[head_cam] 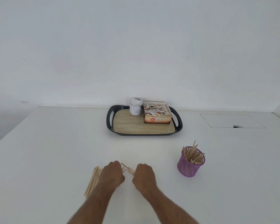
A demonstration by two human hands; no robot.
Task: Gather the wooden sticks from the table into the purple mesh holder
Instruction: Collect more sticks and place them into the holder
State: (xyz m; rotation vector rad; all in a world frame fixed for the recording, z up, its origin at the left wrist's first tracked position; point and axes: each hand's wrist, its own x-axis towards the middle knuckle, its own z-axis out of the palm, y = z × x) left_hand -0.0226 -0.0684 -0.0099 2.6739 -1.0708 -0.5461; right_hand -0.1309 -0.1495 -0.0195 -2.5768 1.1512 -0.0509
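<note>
Our left hand and right hand curl their fingers around a few wooden sticks above the desk; the purple mesh holder stands to the right.

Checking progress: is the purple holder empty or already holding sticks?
Already holding sticks: many wooden sticks stand in the upright purple mesh holder, poking above its rim.

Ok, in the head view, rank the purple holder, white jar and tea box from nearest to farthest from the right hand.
From the right hand:
1. Purple holder, to its right.
2. Tea box, on the tray's right rear.
3. White jar, at the tray's back, slightly farther.
</note>
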